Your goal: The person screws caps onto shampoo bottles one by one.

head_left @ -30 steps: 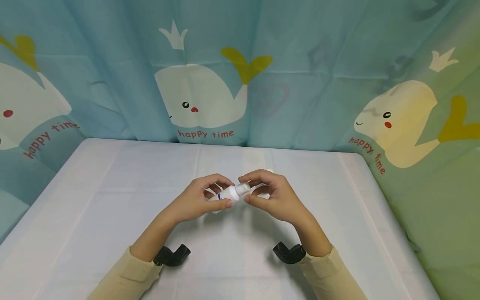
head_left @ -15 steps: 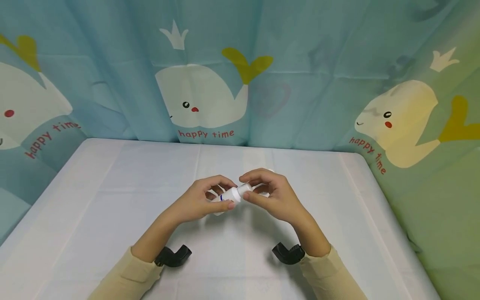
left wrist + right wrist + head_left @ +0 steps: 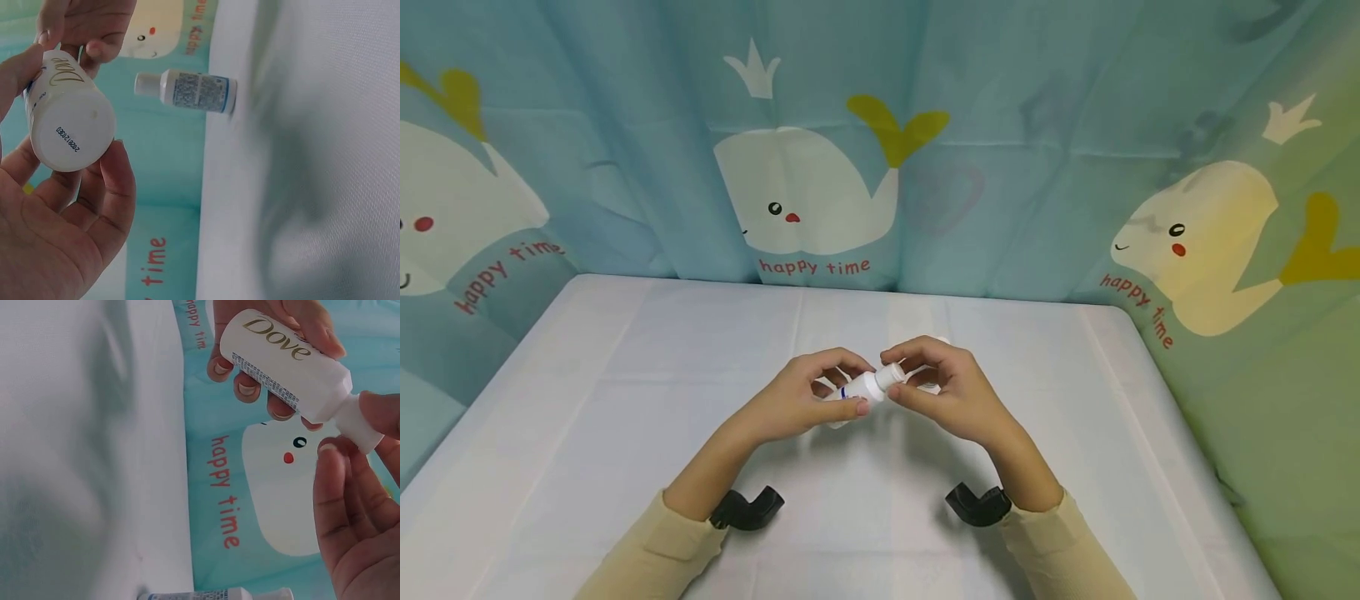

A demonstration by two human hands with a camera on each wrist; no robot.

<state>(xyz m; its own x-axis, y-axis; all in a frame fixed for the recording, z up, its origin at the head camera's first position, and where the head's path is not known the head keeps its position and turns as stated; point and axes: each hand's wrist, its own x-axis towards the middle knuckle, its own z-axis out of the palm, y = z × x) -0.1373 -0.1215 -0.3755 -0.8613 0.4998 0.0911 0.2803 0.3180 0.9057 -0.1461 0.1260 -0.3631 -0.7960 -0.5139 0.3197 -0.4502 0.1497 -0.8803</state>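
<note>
In the head view my left hand [image 3: 805,395] grips a small white Dove bottle [image 3: 284,365] round its body, above the table. The bottle is tilted, its cap end up and to the right. Its round base with a printed date faces the left wrist view. My right hand [image 3: 951,390] is at the white cap [image 3: 357,423], pinching it between thumb and fingertips. The cap is on the bottle's neck. A second white bottle [image 3: 199,92] with a printed label stands upright on the table beyond my hands. In the head view my right hand hides most of it.
A white cloth covers the table [image 3: 700,333]. Behind and beside it hangs a blue-green curtain [image 3: 985,208] with whale prints. A black camera mount [image 3: 748,508] sticks out from the left wrist, and another mount [image 3: 977,504] from the right.
The bottle has shifted slightly right in the left hand. My right thumb has moved up onto the cap and slightly back, while both arms stay nearly in place.
</note>
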